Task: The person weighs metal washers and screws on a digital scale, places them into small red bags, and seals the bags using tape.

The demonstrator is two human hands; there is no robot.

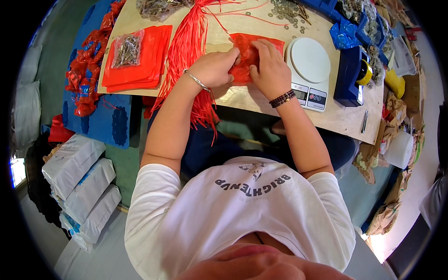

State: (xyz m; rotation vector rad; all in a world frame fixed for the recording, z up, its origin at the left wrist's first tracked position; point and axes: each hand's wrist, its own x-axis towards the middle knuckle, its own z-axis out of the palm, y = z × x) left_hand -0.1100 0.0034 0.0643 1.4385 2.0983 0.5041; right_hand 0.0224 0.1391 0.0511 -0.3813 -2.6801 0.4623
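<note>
A red plastic bag (245, 49) lies on the wooden table between my two hands, with some bulge under its film; I cannot make out its contents. My left hand (218, 68) is closed at the bag's left edge, its fingers curled in a pinch. On the bag's right side my right hand (271, 66) bends its fingers and thumb around the film. Loose red plastic strings (186, 56) hang over the table edge beside my left forearm. Just right of my right hand stands a white kitchen scale (310, 60) with a round plate and nothing on it.
At the left, a stack of flat red bags (135, 74) carries a clear bag of screws (127, 50). Small washers (287, 14) are scattered at the back. A blue tape dispenser (349, 77) and tweezers (364, 121) lie right. Tied red bundles (86, 70) sit on a blue board (100, 121).
</note>
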